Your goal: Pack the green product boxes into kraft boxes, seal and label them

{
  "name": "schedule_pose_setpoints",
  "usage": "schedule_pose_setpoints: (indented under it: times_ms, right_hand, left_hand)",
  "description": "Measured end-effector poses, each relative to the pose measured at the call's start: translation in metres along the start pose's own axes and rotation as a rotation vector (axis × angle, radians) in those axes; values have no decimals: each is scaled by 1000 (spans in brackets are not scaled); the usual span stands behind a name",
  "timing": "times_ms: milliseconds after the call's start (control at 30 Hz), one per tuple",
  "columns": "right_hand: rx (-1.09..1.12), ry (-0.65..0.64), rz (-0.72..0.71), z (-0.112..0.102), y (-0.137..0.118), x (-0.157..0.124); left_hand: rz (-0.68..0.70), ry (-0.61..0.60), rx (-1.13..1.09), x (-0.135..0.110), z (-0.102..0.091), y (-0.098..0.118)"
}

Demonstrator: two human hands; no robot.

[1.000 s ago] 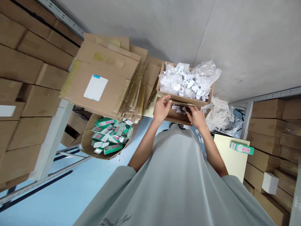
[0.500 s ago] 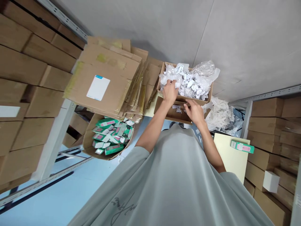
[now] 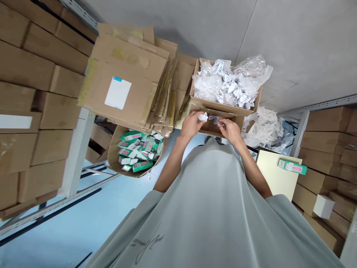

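My left hand [image 3: 192, 124] is closed round a small crumpled white packet [image 3: 203, 117] just over the near cardboard box [image 3: 209, 127]. My right hand [image 3: 231, 131] is beside it, fingers pinched on a small grey and white piece [image 3: 215, 119] over the same box. Behind this box stands a bigger cardboard box [image 3: 223, 106] filled with white packets and clear plastic bags [image 3: 227, 82].
A stack of flattened cardboard [image 3: 131, 78] lies to the left, above a round carton of green and pink boxes [image 3: 138, 152]. White wrappers [image 3: 263, 128] are heaped to the right. A pale yellow board [image 3: 275, 176] carries one green box [image 3: 292, 166]. Shelves of brown cartons [image 3: 30, 93] stand on both sides.
My left hand reached into the bigger box of packets, then came back to the near box holding a white packet. My right hand stayed over the near box.
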State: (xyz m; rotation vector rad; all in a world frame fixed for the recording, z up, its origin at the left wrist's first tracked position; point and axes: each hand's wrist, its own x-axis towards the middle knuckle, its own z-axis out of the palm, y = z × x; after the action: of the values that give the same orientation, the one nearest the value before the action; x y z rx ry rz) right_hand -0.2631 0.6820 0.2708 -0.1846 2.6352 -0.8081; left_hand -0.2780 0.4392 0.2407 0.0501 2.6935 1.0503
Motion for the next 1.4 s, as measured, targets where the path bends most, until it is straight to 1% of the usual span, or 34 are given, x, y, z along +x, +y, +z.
schedule_pose_setpoints:
  times_ms: [100,200,267,333,367,467,533,600,700,800,867,933,1000,1100,1167,1233,1300,1400]
  right_hand:
    - [15,40,40,0,12,-11]
    - [19,167,107,-1,29,-23]
    - [-15,284,222,1,43,-32]
    - [-51,368,358,7,55,-40]
    - [-59,386,417,11,60,-43]
    - [-66,390,529,20,69,-52]
    - [-64,405,557,23,71,-56]
    - [-43,421,564,24,71,-58]
    - [23,403,600,23,66,-60]
    - [73,402,648,21,62,-71]
    - [93,446,677,19,62,-91]
    - [125,510,717,16,66,-122]
    - [184,589,776,15,73,-165]
    - [302,728,898,19,86,-240]
    - [372,826,996,28,96,-292]
    - [431,921,1101,42,107,-342]
    - [479,1008,1205,58,118,-391]
    - [519,1120,1346,81,138,-461]
  left_hand:
    - [-9,9,51,0,11,-8]
    - [35,36,61,-6,10,-15]
    - [23,91,71,-13,6,-20]
    - [-46,138,88,-18,5,-27]
    - [-89,151,93,-20,5,-31]
    - [-195,193,94,-20,9,-42]
    - [-238,219,87,-19,10,-47]
    - [-273,216,76,-19,9,-49]
    - [-292,172,63,-21,4,-46]
    - [-258,125,57,-24,2,-36]
    - [-204,92,63,-26,4,-24]
    - [-138,51,74,-27,11,-8]
    - [-72,-2,73,-29,25,14]
    - [32,-111,58,-36,56,56]
    - [117,-197,61,-45,84,89]
    - [210,-281,78,-59,117,125]
    - [312,-360,94,-79,156,162]
    - [484,-476,102,-119,219,216]
